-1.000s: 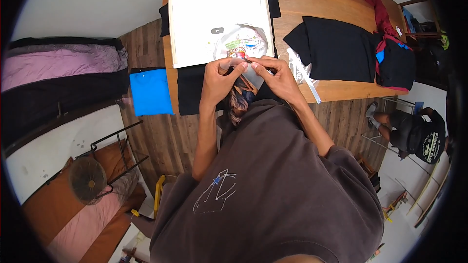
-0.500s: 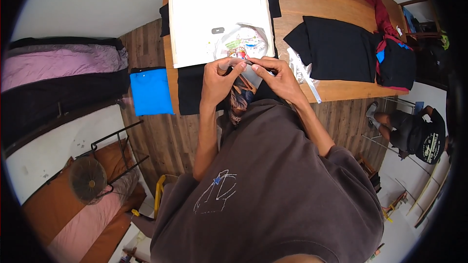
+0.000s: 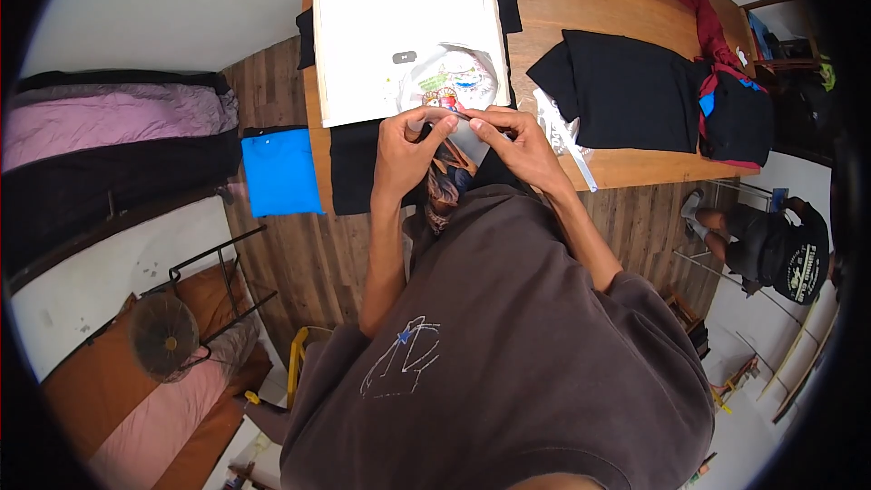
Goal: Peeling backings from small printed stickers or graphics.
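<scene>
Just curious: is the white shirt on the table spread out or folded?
Spread out: the white shirt lies flat on the wooden table, printed design near both hands.

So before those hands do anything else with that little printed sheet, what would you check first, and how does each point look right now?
1. Both hands on the sheet: ok. The left hand and right hand pinch the small printed sheet at its near edge.
2. Sheet over the white shirt: ok, it lies on the lower part of it.
3. White shirt flat on the wooden table: ok, no big folds show.
4. Whether a backing layer has lifted off the sheet: cannot tell, the fingers hide the edge.
5. Clear plastic wrapper beside the right hand: ok, it lies apart from the sheet.
</scene>
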### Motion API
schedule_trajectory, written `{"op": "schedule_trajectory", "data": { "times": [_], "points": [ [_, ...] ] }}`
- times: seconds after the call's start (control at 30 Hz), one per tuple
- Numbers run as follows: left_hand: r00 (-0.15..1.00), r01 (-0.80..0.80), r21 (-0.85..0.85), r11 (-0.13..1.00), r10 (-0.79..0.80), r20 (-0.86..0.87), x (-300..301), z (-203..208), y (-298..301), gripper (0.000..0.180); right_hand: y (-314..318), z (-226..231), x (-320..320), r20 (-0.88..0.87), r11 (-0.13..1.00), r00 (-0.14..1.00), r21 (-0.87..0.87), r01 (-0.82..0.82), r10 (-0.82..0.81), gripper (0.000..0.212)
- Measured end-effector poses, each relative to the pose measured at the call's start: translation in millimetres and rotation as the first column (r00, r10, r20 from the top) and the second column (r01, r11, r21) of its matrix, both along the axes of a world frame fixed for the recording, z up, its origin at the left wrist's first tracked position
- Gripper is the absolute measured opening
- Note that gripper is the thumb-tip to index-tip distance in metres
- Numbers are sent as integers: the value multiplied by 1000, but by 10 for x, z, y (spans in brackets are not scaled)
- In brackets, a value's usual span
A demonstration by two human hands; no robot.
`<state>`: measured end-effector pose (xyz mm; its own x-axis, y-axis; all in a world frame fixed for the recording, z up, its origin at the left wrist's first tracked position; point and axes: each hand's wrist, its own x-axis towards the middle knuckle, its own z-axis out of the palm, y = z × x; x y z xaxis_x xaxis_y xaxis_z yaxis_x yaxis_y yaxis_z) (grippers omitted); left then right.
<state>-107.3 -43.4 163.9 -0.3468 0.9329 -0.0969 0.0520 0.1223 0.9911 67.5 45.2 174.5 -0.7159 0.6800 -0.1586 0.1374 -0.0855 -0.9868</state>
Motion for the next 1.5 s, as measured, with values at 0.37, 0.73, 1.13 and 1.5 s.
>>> {"op": "schedule_trajectory", "data": {
  "times": [0.37, 0.73, 1.13, 1.5],
  "points": [
    [1000, -11, -6, 1000, 11, 9, 20, 40, -18, 18, -51, 51, -29, -7, 994, 999, 98, 53, -53, 24],
    [998, -1, -2, 1000, 1, 65, 35, 43, -30, 18, -63, -58, -67, -36, 988, 997, 131, 79, -75, 23],
    [989, 44, -6, 999, -43, 140, 85, 14, -30, 17, -52, -102, -87, -41, 992, 997, 103, 69, -65, 24],
    [984, 24, -36, 999, -17, 180, 18, -24, -14, 17, 60, -48, -19, 27, 998, 999, 48, -38, 37, 28]
  ]
}}
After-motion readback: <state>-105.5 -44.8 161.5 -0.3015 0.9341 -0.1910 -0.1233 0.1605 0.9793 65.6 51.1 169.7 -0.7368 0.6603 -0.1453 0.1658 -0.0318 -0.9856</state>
